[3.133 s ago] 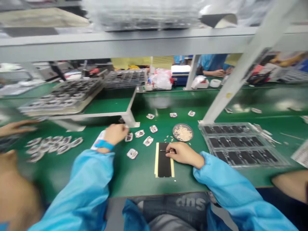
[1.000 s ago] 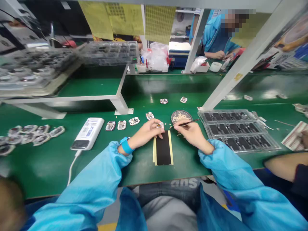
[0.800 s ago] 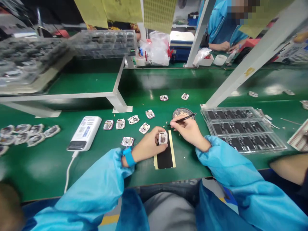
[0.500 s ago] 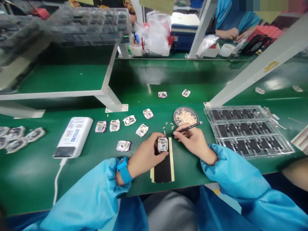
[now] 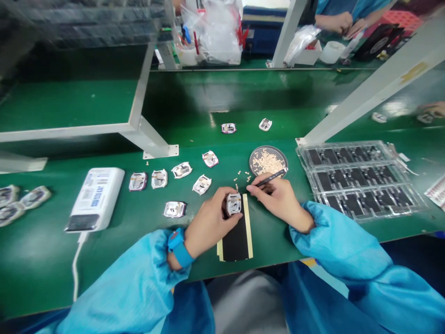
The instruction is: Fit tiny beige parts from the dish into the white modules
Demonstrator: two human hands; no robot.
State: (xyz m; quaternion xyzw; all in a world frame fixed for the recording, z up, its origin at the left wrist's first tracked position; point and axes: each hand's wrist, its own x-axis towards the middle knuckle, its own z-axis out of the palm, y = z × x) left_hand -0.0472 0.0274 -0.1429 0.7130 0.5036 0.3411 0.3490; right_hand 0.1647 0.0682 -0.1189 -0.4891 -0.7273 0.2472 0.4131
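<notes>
My left hand (image 5: 212, 221) grips a small white watch case (image 5: 234, 203) between thumb and fingers, its open inside facing up. The case is held over the upper part of a black mat strip (image 5: 233, 242) edged with pale tape. In my right hand (image 5: 278, 197) are slim black tweezers (image 5: 273, 176) with white lettering, held like a pen. Their tips, too small to make out, point toward a few tiny beige pieces (image 5: 248, 178) on the bench. Just beyond the right hand sits a round dark dish (image 5: 253, 153) heaped with similar beige pieces (image 5: 267, 162).
Several more watch cases (image 5: 181, 170) lie left of my hands, beside a white power bank (image 5: 95, 198) with a cable. Clear trays (image 5: 361, 178) of black parts lie at right. Metal shelf legs (image 5: 156, 139) stand behind. Across the bench are a co-worker's hands (image 5: 342, 23).
The view has shifted slightly, moving the bench items up and left in it. Both hands keep their hold, and the tweezers' tips stay near the loose beige pieces.
</notes>
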